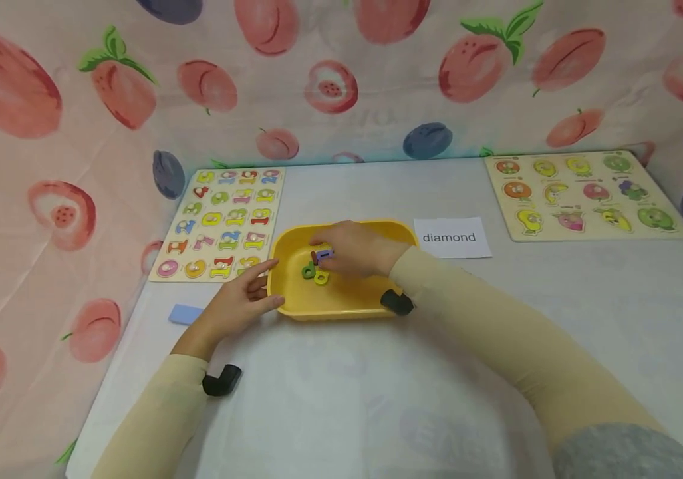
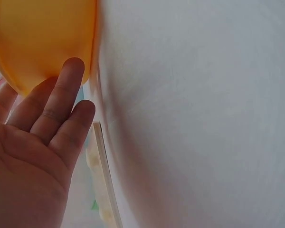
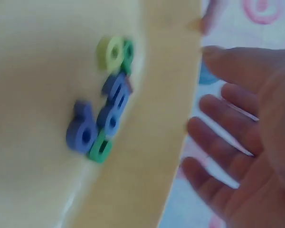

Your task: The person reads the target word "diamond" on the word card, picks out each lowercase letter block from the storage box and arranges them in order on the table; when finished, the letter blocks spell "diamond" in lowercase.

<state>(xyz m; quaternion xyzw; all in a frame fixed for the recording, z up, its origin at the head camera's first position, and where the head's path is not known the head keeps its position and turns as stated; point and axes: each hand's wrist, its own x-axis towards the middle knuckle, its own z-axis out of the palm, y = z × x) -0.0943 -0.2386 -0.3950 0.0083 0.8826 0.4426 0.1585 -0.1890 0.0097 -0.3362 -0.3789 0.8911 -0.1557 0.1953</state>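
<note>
A yellow plastic tray (image 1: 323, 313) stands on the white table. My left hand (image 1: 236, 303) rests against its left end, thumb and forefinger spread along the rim, the other fingers nearly straight beside the outer wall in the left wrist view. My right hand (image 1: 356, 249) reaches over the tray, its fingers loosely bent, with nothing held in the right wrist view (image 3: 228, 137). Small letter pieces lie bunched on the tray floor near those fingers: a green one (image 1: 308, 271), a yellow one (image 1: 320, 279) and purple ones (image 3: 80, 130). In the head view the hand hides some.
A white card (image 1: 451, 249) reading "diamond" lies right of the tray. At the left is a number puzzle board (image 1: 215, 226), with a light blue strip (image 1: 184, 315) in front of it. A fruit puzzle board (image 1: 568, 206) lies back right. Fruit-print curtains (image 1: 371, 106) border the table.
</note>
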